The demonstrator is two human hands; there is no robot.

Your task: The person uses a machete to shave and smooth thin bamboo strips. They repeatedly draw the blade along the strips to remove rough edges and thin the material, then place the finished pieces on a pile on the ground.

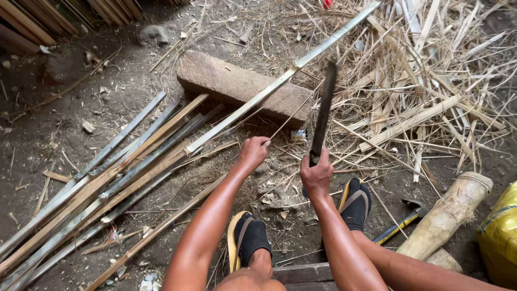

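Note:
My right hand (pixel 316 175) grips the handle of a long dark machete (pixel 324 110), its blade pointing up and away over the ground. My left hand (pixel 253 152) pinches a thin bamboo sliver (pixel 293 114) that runs up toward the blade. Beside it a long pale bamboo strip (pixel 280 83) lies slanted across a wooden block (pixel 242 86), one end among the pile at left, the other reaching the top of the view. My feet in black socks and yellow sandals (pixel 245 242) rest on the dirt below.
A pile of split bamboo strips (pixel 102 183) lies at left. Heaps of pale shavings (pixel 425 81) cover the upper right. A thick bamboo stump (pixel 447 215), a hammer with a yellow-black handle (pixel 401 223) and a yellow sack (pixel 501 237) sit at right.

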